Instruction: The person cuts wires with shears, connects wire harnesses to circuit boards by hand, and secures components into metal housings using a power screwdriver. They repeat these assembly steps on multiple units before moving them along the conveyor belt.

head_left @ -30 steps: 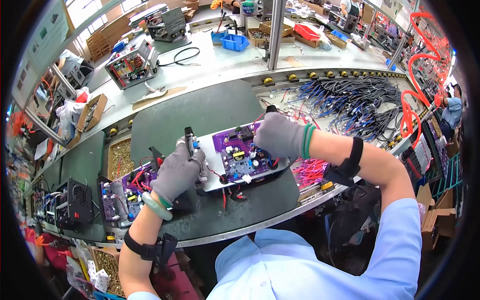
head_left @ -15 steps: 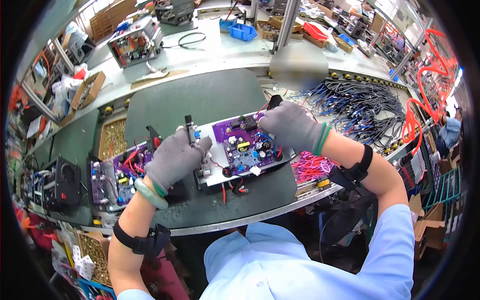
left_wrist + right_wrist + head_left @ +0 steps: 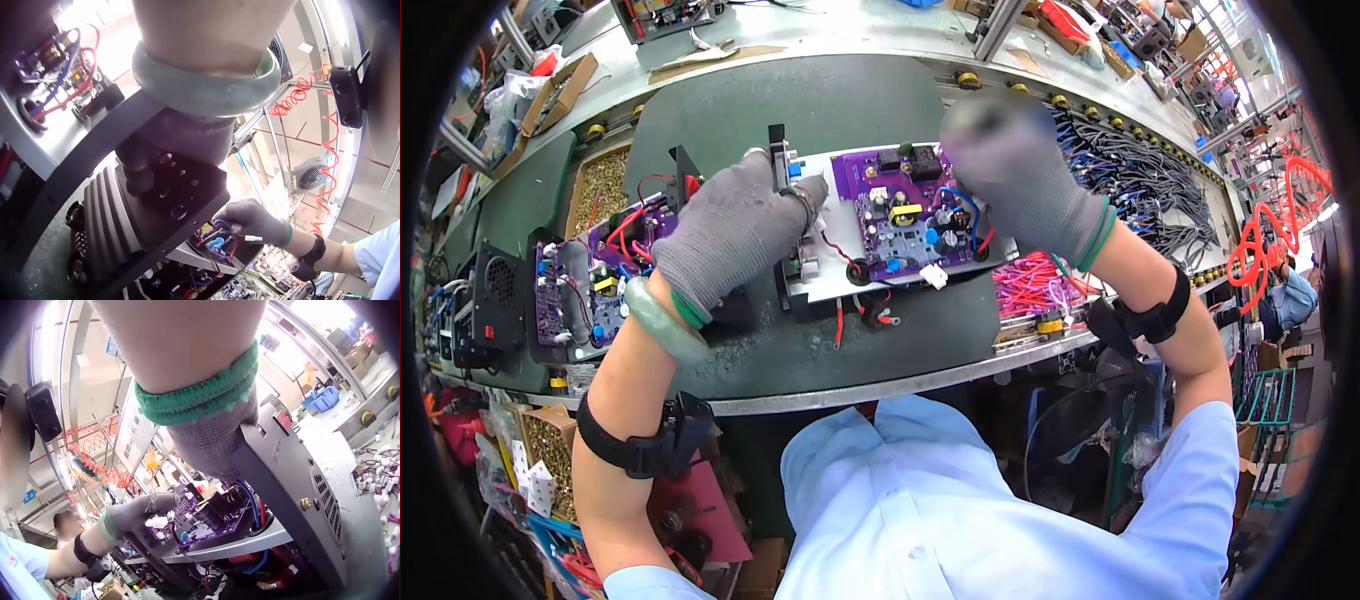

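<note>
Head view: against a second ago the camera looks lower, yet the open chassis (image 3: 828, 272) keeps its place on the surface (image 3: 830, 95), between the two hands and near the person.
Right hand (image 3: 1035, 188): shifts slightly right from the far right part of the purple board (image 3: 902, 225), baring more of that end; it now lies by the top of the right end plate (image 3: 297, 490).
Right grip: the head picture is blurred over the fingertips and the wrist view hides them, so whether it holds the plate or something behind it I cannot tell.
Left hand (image 3: 735, 225): stays at the chassis's left end, with little change.
Left grip: narrow, holding the left end plate (image 3: 203, 195) between thumb and fingers.
Purple board: lies face up in the chassis, with a white plug (image 3: 933, 276) at its near edge; a red lead (image 3: 838, 325) hangs below on the near side.
Meaning of the shift: probably a small adjustment at the right end while the left hand steadies the other; attention seems fixed on this one unit.
Around it: a second unit (image 3: 590, 285) sits to the left; pink-red wires (image 3: 1040, 280) and grey-blue cables (image 3: 1145, 175) lie to the right.
</note>
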Action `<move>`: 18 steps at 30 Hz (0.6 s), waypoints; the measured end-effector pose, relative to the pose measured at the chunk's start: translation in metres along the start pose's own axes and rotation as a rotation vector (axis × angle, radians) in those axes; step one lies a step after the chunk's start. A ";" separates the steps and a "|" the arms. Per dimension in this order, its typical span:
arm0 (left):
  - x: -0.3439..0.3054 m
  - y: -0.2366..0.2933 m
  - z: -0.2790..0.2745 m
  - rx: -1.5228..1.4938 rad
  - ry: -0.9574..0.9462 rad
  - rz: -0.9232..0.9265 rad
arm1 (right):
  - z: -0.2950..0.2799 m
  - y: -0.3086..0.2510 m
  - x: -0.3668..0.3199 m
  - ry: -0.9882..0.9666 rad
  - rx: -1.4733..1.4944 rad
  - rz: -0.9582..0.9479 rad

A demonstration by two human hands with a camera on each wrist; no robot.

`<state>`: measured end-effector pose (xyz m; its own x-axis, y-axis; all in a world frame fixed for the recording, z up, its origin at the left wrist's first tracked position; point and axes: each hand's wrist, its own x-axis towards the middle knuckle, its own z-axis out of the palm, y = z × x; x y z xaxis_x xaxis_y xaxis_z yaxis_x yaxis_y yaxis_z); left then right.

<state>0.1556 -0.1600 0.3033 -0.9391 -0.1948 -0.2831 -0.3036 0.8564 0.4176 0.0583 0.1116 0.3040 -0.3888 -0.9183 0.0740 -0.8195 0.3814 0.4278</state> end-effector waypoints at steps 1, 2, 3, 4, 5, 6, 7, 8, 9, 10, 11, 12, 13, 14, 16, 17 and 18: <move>0.000 -0.001 0.001 0.015 0.022 0.013 | 0.002 0.000 0.000 0.001 0.004 -0.003; 0.001 -0.003 0.002 0.028 0.045 0.026 | 0.003 0.000 0.000 -0.004 0.009 -0.006; 0.004 -0.005 0.004 0.020 0.039 0.024 | 0.004 -0.001 -0.001 -0.022 0.002 -0.007; 0.005 -0.006 0.005 0.020 0.032 0.021 | 0.005 -0.001 -0.002 -0.038 -0.004 -0.008; 0.006 -0.007 0.006 0.016 0.043 0.052 | 0.004 -0.001 -0.001 -0.063 -0.035 -0.005; 0.004 -0.006 0.005 0.014 0.052 0.083 | 0.004 -0.001 0.000 -0.066 -0.028 -0.006; 0.000 -0.003 0.005 0.028 0.081 0.092 | 0.005 0.001 0.000 -0.056 -0.026 -0.044; -0.001 -0.003 0.005 0.029 0.079 0.091 | 0.005 0.004 0.002 -0.044 -0.029 -0.084; 0.000 -0.003 0.005 0.034 0.074 0.066 | 0.005 0.006 0.005 0.065 -0.004 -0.154; 0.000 -0.002 0.005 0.040 0.064 0.043 | 0.003 0.007 0.008 0.064 -0.002 -0.151; 0.000 -0.002 0.005 0.042 0.059 0.042 | -0.001 0.007 0.014 0.019 -0.007 -0.177; -0.001 -0.001 0.004 0.032 0.068 0.046 | -0.003 0.006 0.019 -0.027 -0.012 -0.200; -0.002 0.000 0.004 0.022 0.074 0.053 | -0.002 0.005 0.021 -0.032 -0.006 -0.194; -0.002 -0.003 0.006 0.024 0.069 0.057 | -0.001 0.006 0.024 -0.122 0.028 -0.188; 0.000 -0.015 0.010 0.089 0.115 0.300 | -0.003 0.005 0.027 -0.207 0.056 -0.183; 0.000 -0.011 0.008 0.092 0.120 0.305 | -0.004 0.003 0.026 -0.255 0.087 -0.139; 0.000 -0.003 0.005 0.052 0.079 0.147 | -0.005 0.003 0.025 -0.298 0.114 -0.092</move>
<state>0.1579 -0.1600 0.2975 -0.9831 -0.1009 -0.1525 -0.1552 0.9015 0.4041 0.0484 0.0890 0.3114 -0.4031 -0.8847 -0.2341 -0.8922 0.3230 0.3158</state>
